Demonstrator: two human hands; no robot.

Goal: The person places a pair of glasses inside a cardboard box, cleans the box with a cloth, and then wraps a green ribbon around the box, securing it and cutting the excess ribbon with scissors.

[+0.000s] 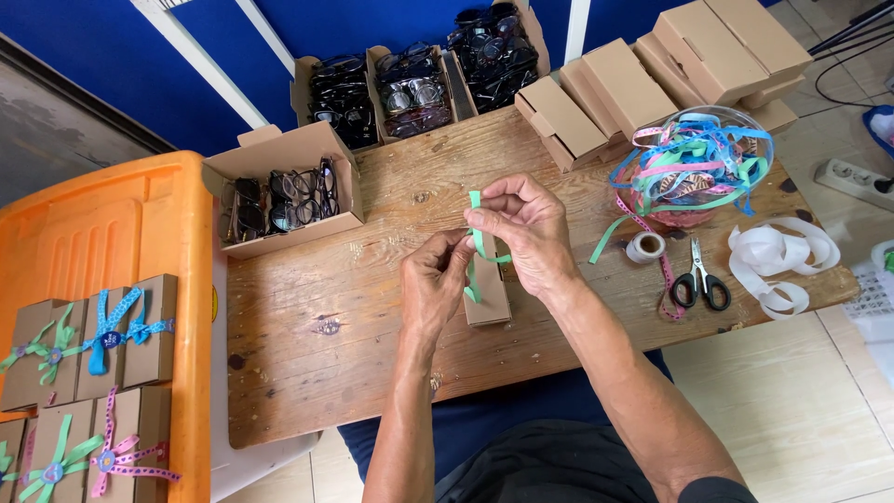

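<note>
From the head view, I saw the left hand and right hand both pinching a green ribbon, pulled taut over a small brown box lying mid-bench, seemingly to keep the wrap snug. Scissors, a tape roll and a bowl of ribbons lay to the right, within reach.
</note>
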